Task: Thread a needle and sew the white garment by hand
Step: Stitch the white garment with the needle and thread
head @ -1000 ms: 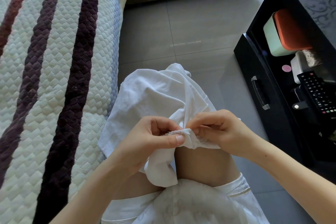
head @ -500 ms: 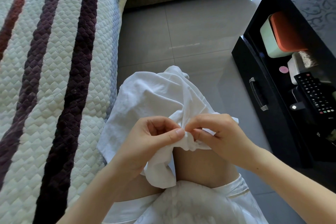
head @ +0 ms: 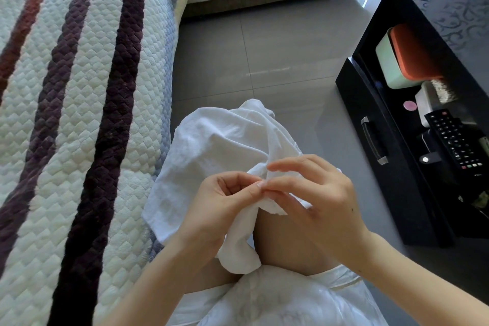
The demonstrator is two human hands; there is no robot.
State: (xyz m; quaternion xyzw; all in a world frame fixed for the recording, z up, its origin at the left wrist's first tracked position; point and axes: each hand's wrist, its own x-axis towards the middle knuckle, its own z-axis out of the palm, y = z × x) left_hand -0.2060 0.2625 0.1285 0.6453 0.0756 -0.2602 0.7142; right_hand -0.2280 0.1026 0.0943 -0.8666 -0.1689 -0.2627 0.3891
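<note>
Rightward, a black cabinet (head: 397, 206) holds a remote (head: 455, 140) near the white garment (head: 219, 145).

Left: quilted cover (head: 79, 114), cream with dark stripes. Centre: grey tiled floor (head: 277, 47). Right: black cabinet (head: 397, 193), its open shelf holding a green box with an orange lid (head: 397, 61) and a remote control (head: 455, 137).

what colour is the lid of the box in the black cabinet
Orange lid, on a pale green box; head view.

The left hand (head: 219, 209) and right hand (head: 317, 201) are pinching a fold of the white garment (head: 219, 145) draped over the knee (head: 285, 243).
</note>
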